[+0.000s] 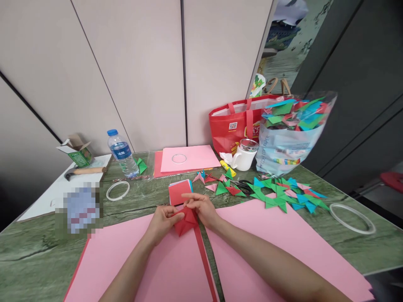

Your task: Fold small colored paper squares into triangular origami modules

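Observation:
A folded piece of red paper (184, 226) is held between my two hands, over the large pink sheets (163, 256). My left hand (163, 222) pinches its left edge with thumb and fingers. On the opposite side, my right hand (203, 209) grips the upper right part, one finger stretched out to the left. Just behind lies a small stack of square papers (179, 192) with a red sheet on top. To the right of it are several folded paper pieces (228, 187) in green, red and pink, beside black scissors (244, 186).
Joined paper rings (272, 195) lie on the right, near a white hoop (352, 219). Behind stand a white mug (244, 156), a plastic bag of folded papers (280, 147) and a red bag (233, 130). A water bottle (123, 155), another hoop (118, 191) and a hammer (85, 170) are left.

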A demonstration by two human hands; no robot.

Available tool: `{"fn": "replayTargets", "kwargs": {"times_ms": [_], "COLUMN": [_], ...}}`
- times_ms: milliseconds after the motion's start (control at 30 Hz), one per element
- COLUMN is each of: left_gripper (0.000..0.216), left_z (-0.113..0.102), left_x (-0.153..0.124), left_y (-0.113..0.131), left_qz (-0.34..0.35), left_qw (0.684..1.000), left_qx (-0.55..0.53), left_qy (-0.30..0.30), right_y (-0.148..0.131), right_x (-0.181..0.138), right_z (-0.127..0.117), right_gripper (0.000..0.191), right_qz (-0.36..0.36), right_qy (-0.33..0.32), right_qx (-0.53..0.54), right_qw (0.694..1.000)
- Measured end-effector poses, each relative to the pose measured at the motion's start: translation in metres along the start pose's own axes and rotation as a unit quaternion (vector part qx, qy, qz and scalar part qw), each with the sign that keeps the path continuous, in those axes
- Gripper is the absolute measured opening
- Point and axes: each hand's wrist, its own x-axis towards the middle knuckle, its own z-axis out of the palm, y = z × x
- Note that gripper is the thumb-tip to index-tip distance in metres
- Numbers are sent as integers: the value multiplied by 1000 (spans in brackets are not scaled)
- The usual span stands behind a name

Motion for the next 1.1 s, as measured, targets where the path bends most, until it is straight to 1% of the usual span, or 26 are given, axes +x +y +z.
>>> {"fn": "replayTargets", "kwargs": {"times_ms": [67,133,200,267,333,433,500,600,667,767,867,933,1100], "left_gripper": [27,27,27,25,25,29,33,34,35,47,59,58,40], "left_z": [0,-1,-3,-4,-5,-6,-6,-7,-7,-8,-7,-7,-4], "left_x": [0,1,1,1,1,1,1,2,3,4,5,6,4], "left_y": [1,2,4,6,7,9,9,7,6,4,2,2,1], "left_qz": [-11,-21,-16,-4,3,0,-11,-15,-6,-5,-8,-3,6], "left_qw": [1000,997,993,989,988,990,992,991,989,986,987,989,989], "left_qx": [-26,-60,-88,-108,-116,-112,-102,-97,-106,-110,-100,-102,-117], "left_qy": [14,47,80,97,99,83,79,91,104,122,122,110,92], "right_y": [-2,-4,-4,-2,0,3,2,-1,-2,-3,-3,-3,-5], "right_x": [0,-2,-4,-6,-6,-6,-6,-7,-8,-8,-8,-8,-8], "right_z": [1,3,5,6,6,6,6,6,5,4,4,5,7], "right_gripper": [29,31,31,34,36,29,24,14,13,15,16,15,14], "right_qz": [-5,-36,-68,-79,-72,-70,-78,-82,-90,-119,-137,-142,-127], "right_qy": [1,-2,-13,-24,-19,11,16,1,-2,2,5,8,7], "right_qx": [-20,-70,-113,-137,-138,-111,-102,-133,-165,-193,-203,-207,-198], "right_qw": [1000,997,991,987,988,991,992,988,982,974,970,968,972]}}
